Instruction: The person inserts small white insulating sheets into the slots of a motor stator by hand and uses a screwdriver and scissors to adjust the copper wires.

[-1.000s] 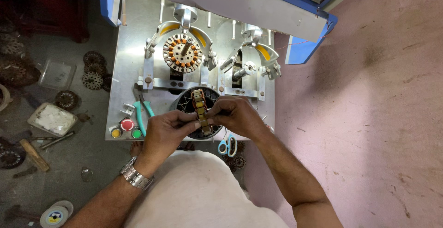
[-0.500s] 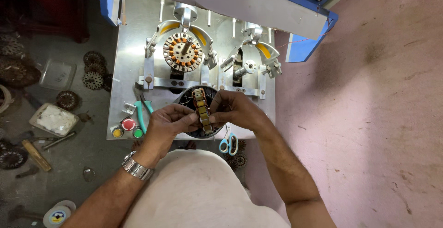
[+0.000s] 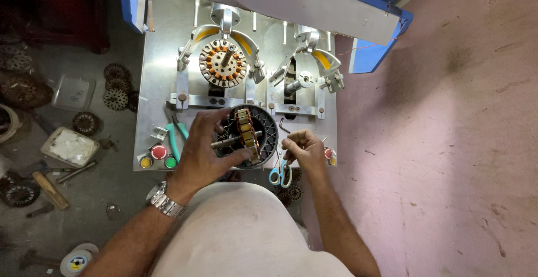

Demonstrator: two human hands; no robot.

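Metal bench (image 3: 157,75), left hand (image 3: 204,154) grips stator (image 3: 245,134)

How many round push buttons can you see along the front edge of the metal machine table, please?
4: a red button, a yellow button and a green button clustered at the front left, and a second red button at the front right by the right hand. Others may be hidden.
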